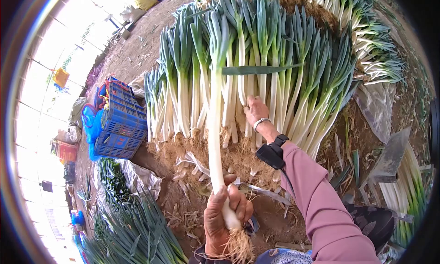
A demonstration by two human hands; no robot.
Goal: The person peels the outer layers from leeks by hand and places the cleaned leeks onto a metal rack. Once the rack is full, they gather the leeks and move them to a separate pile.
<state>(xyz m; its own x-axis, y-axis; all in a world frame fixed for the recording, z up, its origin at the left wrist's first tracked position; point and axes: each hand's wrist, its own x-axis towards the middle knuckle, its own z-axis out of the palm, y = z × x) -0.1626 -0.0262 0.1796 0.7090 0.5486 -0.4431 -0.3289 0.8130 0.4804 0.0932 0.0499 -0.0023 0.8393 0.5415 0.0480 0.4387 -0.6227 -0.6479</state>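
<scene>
My left hand (224, 213) is closed around the lower white stem of a large leek (215, 126), just above its roots. That leek stands nearly upright in front of the others, its green leaves at the top. My right hand (256, 112), with a white bracelet and a black device at the wrist, reaches into the pile of leeks (293, 85). Its fingers are wrapped round a white leek stem among the pile, partly hidden by the hand.
A blue crate (121, 119) stands left of the pile. Cut green leaves (133, 227) lie at the lower left. More leeks (405, 190) lie at the right beside a metal plate (389, 156). Another row of leeks (376, 48) runs along the upper right.
</scene>
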